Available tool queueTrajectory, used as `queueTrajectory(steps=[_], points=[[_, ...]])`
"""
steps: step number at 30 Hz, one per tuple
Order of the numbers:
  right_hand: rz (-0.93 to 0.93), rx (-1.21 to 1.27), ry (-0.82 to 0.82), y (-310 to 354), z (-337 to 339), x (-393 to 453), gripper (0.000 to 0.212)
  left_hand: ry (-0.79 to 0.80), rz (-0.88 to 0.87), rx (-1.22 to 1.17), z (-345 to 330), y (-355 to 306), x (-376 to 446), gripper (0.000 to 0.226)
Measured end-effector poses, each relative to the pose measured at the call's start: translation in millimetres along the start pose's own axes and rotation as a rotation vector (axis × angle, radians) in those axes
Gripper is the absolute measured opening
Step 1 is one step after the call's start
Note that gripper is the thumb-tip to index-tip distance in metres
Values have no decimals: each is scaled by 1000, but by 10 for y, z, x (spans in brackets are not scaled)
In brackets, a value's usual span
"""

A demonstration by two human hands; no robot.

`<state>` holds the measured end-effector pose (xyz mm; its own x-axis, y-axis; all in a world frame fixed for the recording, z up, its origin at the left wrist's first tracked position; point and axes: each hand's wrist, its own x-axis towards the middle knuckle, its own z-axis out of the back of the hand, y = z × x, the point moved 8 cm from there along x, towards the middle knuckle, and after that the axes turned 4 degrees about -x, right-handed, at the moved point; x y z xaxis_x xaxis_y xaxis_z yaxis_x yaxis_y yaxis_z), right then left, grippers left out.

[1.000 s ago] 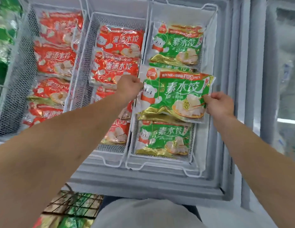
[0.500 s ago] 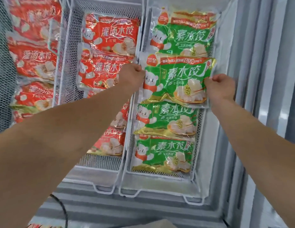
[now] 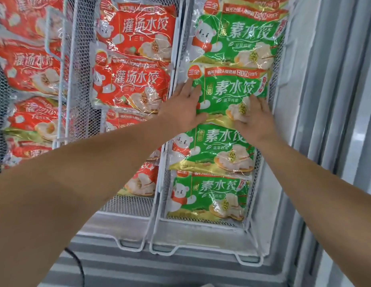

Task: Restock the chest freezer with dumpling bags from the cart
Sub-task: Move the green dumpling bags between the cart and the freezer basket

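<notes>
Seating green dumpling bag (image 3: 232, 94) in right-hand wire basket (image 3: 255, 179)
Left hand (image 3: 185, 106) and right hand (image 3: 255, 119) both flat, fingers straight, gripping nothing; press evenly, overlap the bag below, keep edges inside mesh

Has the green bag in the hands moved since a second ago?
Yes. The green bag went down into the right-hand wire basket, now lying on the bags there.

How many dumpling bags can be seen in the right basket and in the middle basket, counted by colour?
Green bags, right basket: 4
Red bags, middle basket: 4, the lower two partly hidden by the arm
Total: 8
</notes>
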<state>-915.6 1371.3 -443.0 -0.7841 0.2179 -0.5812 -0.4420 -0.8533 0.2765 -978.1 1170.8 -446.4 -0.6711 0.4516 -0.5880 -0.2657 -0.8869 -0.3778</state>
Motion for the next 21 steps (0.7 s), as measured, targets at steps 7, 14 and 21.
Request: queueTrajectory(steps=[7, 14, 21], points=[[-28, 26, -2, -81, -95, 24, 93, -7, -25, 298, -56, 12, 51, 101], [-43, -31, 26, -30, -34, 60, 96, -5, 17, 292, -36, 58, 38, 103], [42, -60, -61, 152, 286, -349, 82, -53, -21, 160, 235, -21, -213, 92]])
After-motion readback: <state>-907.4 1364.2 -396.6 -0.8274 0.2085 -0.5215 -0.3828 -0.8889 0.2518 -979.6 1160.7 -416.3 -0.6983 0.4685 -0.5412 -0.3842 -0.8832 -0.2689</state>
